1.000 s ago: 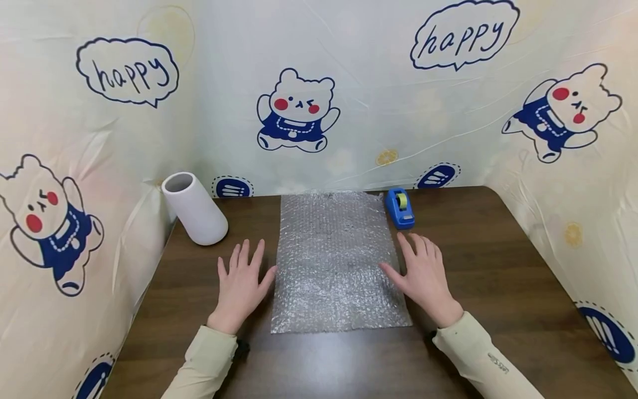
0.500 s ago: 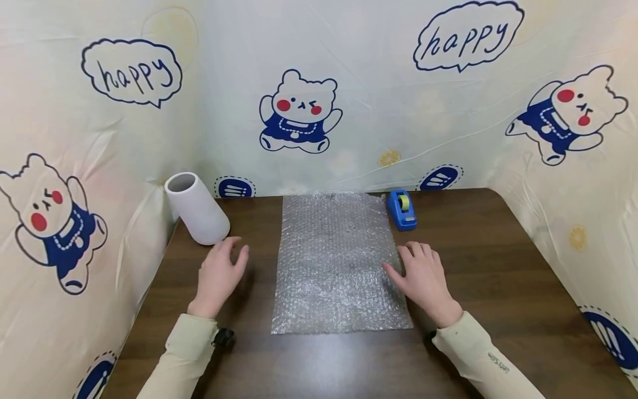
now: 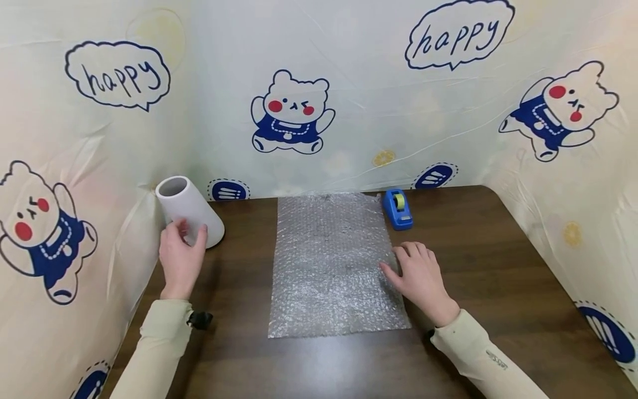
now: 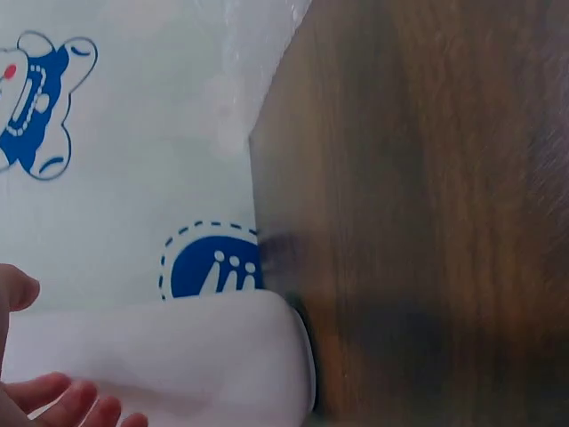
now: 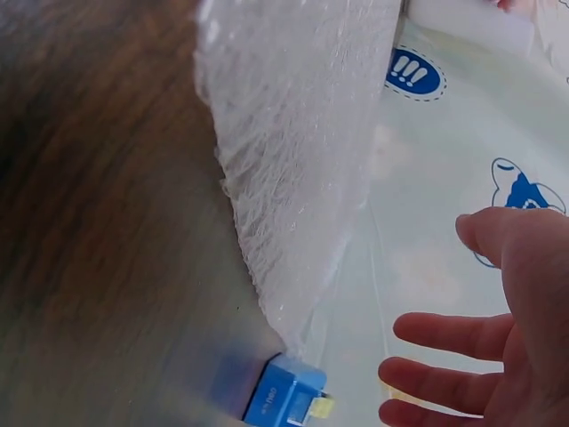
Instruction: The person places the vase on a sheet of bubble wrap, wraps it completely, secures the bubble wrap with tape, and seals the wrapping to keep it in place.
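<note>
A white tapered vase [image 3: 194, 208] stands at the back left of the table. My left hand [image 3: 180, 257] is right in front of it, thumb and fingers spread apart. In the left wrist view the thumb and fingers [image 4: 62, 405] lie at either side of the vase [image 4: 178, 356]; whether they touch it I cannot tell. A sheet of bubble wrap [image 3: 334, 266] lies flat at the middle of the table. By its right edge, my right hand [image 3: 422, 282] has its fingers loosely bent, holding nothing. In the right wrist view those fingers [image 5: 453, 338] are apart.
Beyond the right hand, a blue tape dispenser [image 3: 397, 209] with yellowish tape stands beside the bubble wrap's far right corner. The dark wooden table [image 3: 498, 288] is bounded at the back and sides by a printed cloth [image 3: 359, 100].
My left hand has moved left from beside the bubble wrap to the vase. The right hand has drawn back slightly with its fingers more bent. Vase, wrap and dispenser stay put.
</note>
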Tool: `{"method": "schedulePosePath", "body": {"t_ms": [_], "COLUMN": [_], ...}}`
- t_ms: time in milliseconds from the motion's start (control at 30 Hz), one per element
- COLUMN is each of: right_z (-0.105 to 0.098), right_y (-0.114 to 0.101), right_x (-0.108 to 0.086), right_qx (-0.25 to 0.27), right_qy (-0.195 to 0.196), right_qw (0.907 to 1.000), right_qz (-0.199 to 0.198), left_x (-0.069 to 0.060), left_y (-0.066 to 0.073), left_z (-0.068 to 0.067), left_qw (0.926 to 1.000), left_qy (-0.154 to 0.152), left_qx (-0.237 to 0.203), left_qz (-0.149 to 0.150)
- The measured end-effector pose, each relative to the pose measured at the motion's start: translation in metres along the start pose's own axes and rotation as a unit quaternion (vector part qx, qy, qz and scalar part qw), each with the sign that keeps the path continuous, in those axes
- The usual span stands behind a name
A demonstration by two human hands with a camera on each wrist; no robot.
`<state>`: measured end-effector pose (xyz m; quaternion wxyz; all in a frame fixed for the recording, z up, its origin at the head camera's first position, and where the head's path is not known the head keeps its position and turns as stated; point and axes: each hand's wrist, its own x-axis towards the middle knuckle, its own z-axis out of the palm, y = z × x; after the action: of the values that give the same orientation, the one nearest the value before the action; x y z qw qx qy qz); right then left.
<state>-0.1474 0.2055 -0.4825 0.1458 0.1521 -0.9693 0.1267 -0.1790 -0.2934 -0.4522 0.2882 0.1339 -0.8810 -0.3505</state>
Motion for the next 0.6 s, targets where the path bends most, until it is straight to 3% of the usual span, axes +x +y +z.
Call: {"method": "schedulePosePath", "body": {"t_ms": [133, 233, 467, 600], "right_z": [0.000, 0.000, -0.002, -0.002], "right_y": [0.000, 0.001, 0.002, 0.002], "right_x": [-0.002, -0.002, -0.006, -0.008], "right_qx": [-0.006, -0.009, -0.006, -0.009], "right_qy": [0.011, 0.020, 0.013, 0.007], "right_qw": [0.9999, 0.9997, 0.9999, 0.9999], "right_qz": [-0.001, -0.003, 0.008, 0.010], "left_x": [0.010, 0.018, 0.032, 0.036], "left_y": [-0.004, -0.005, -0.011, -0.015], "left_z": [-0.002, -0.002, 0.001, 0.005], "left_qw": [0.9992, 0.9980, 0.9934, 0.9896], "left_qy": [0.038, 0.053, -0.006, -0.022], "left_qx": [-0.002, -0.016, -0.047, -0.070], "left_qz": [-0.009, -0.032, -0.104, -0.124]}}
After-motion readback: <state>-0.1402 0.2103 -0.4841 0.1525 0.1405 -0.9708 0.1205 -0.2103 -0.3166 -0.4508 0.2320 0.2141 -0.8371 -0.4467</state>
